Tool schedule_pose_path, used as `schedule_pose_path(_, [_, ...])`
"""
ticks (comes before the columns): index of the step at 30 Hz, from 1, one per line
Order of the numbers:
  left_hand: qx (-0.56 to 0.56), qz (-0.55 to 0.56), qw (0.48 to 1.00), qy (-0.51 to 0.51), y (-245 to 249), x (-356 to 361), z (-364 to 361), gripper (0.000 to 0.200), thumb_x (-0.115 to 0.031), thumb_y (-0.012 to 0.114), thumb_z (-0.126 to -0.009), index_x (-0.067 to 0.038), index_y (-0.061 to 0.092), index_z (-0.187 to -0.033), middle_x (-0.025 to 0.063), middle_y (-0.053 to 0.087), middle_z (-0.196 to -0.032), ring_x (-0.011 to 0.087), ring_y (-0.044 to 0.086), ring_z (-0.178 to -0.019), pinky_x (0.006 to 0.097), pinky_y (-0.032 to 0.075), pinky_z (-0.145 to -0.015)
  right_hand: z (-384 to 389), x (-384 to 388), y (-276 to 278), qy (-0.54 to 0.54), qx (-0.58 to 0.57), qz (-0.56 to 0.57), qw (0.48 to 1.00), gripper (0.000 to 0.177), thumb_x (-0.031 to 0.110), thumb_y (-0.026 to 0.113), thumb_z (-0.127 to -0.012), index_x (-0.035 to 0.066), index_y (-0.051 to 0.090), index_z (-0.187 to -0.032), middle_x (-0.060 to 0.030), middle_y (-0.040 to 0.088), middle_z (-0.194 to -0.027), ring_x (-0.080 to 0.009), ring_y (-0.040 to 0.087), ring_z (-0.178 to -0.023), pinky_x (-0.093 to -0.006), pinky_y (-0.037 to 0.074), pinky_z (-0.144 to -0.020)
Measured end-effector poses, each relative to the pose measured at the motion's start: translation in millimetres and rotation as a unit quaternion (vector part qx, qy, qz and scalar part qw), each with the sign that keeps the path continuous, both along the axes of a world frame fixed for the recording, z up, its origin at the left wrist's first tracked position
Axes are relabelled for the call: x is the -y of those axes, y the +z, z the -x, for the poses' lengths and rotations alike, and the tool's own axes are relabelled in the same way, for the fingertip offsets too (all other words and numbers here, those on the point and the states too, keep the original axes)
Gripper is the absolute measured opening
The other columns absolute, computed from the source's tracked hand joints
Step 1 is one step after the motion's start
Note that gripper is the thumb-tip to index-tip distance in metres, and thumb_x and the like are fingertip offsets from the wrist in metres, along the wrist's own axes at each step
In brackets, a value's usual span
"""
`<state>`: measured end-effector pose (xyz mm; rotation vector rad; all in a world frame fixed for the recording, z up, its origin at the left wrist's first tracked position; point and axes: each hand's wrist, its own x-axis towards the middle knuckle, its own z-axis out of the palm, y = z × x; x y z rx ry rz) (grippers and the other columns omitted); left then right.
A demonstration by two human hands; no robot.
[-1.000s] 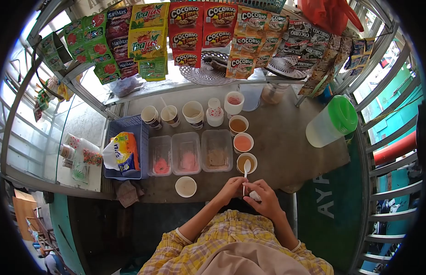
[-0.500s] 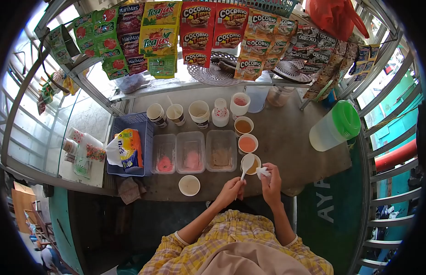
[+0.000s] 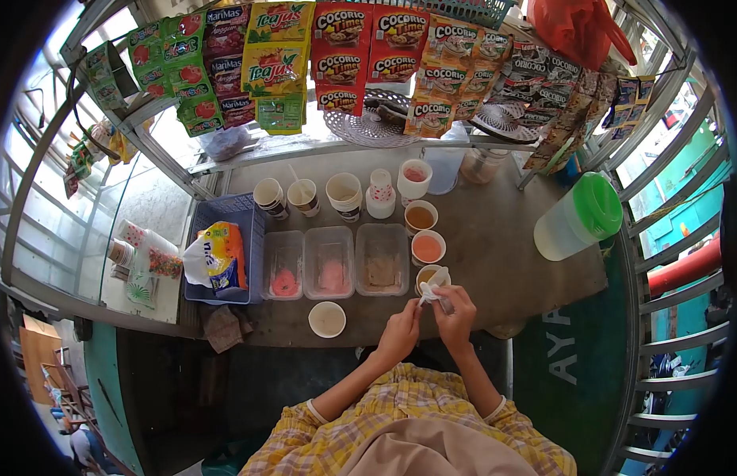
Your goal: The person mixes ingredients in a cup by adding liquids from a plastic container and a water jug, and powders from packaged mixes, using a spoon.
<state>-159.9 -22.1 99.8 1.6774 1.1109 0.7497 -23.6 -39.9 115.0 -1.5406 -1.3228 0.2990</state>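
Observation:
My left hand (image 3: 401, 328) is closed around the handle of a white spoon (image 3: 441, 276). A crumpled white tissue (image 3: 428, 293) is pinched in my right hand (image 3: 455, 314), pressed against the spoon near my left fingertips. Just beyond both hands stands a paper cup of brownish liquid (image 3: 424, 275), partly covered by the spoon. Behind it, in a line, are a cup of orange-pink liquid (image 3: 428, 247), a cup of amber liquid (image 3: 421, 217) and a cup with reddish contents (image 3: 415, 176). Left of my hands sits a cup with pale contents (image 3: 327, 320).
Three clear plastic tubs (image 3: 356, 262) hold pink and brown powder. A blue basket (image 3: 257, 238) carries a tissue pack (image 3: 226, 258). Stacked paper cups (image 3: 344, 194) stand behind; a green-lidded pitcher (image 3: 560, 230) is at right. Drink sachets (image 3: 277, 67) hang above.
My right hand has moved left and brought the tissue onto the spoon. The spoon has shifted slightly right, and both hands are now close together.

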Motion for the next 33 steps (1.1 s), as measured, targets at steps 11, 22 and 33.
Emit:
schedule_pose_path(11, [0.009, 0.065, 0.996, -0.059, 26.9, -5.9, 8.7, 0.023, -0.016, 0.047, -0.099, 0.002, 0.055, -0.111, 0.0286, 0.060, -0.077, 0.0455, 0.061, -0.074, 0.0445, 0.045, -0.058, -9.3, -2.1, -6.9, -0.022, 0.036, -0.032, 0.999, 0.021, -0.005, 0.071, -0.070, 0.003, 0.069, -0.090, -0.0119, 0.062, -0.082, -0.0289, 0.064, -0.074, -0.0360, 0.050, -0.065])
schedule_pose_path(22, [0.027, 0.089, 0.993, -0.075, 39.7, -7.4, 11.2, 0.025, -0.017, 0.047, -0.100, 0.001, 0.059, -0.112, 0.0128, 0.052, -0.064, 0.0153, 0.044, -0.054, 0.0314, 0.038, -0.053, -18.8, -17.7, 3.3, -0.053, 0.058, -0.078, 0.994, 0.021, -0.005, 0.071, -0.070, 0.003, 0.068, -0.090, -0.0104, 0.061, -0.083, -0.0256, 0.064, -0.073, -0.0338, 0.050, -0.063])
schedule_pose_path(33, [0.208, 0.271, 0.939, -0.043, 29.1, -14.4, 40.2, 0.025, -0.024, 0.048, -0.102, -0.002, 0.060, -0.101, -0.0055, 0.042, -0.064, 0.0051, 0.039, -0.057, 0.0231, 0.032, -0.052, -33.3, -25.9, 4.3, 0.005, -0.365, 0.075, 0.928, 0.020, -0.003, 0.062, -0.085, -0.002, 0.067, -0.105, -0.0094, 0.068, -0.099, -0.0150, 0.066, -0.081, -0.0277, 0.051, -0.072])
